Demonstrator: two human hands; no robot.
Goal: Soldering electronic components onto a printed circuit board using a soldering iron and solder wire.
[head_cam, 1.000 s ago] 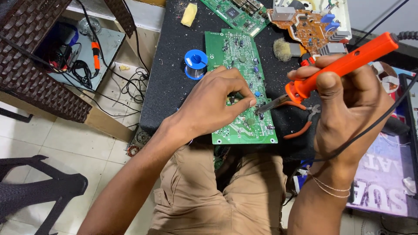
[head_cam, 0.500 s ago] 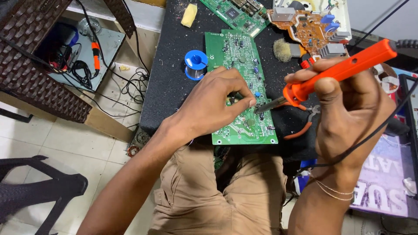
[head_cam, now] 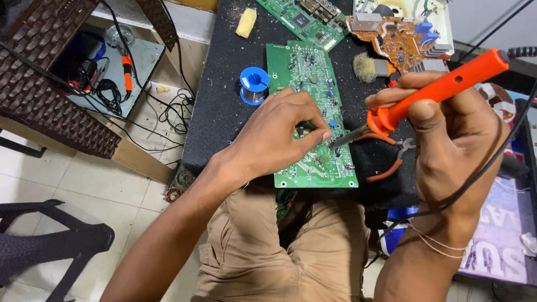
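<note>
On the black mat, the green rectangular circuit board [head_cam: 311, 112] is pinned by the left hand [head_cam: 277, 140], fingers pinched shut; what they hold cannot be told. The orange-handled soldering iron [head_cam: 425, 98] is gripped by the closed right hand [head_cam: 453, 145]. Fingertips beside its tip could be burned.

We are looking at an informal electronics repair corner, likely set up in a home rather than a factory. We are seeing a dark worktop [head_cam: 224, 112] carrying a green circuit board [head_cam: 307, 78], a second green board [head_cam: 305, 19] and a brown board [head_cam: 394, 36] at the far edge, along with a blue solder spool [head_cam: 254, 85], red-handled pliers [head_cam: 391, 162] and an orange soldering iron [head_cam: 436, 92]. We are also noticing a tiled floor [head_cam: 72, 179], loose black cables [head_cam: 173, 109] trailing across it, a woven wicker panel [head_cam: 45, 95] and a black plastic chair [head_cam: 50, 240].
</note>
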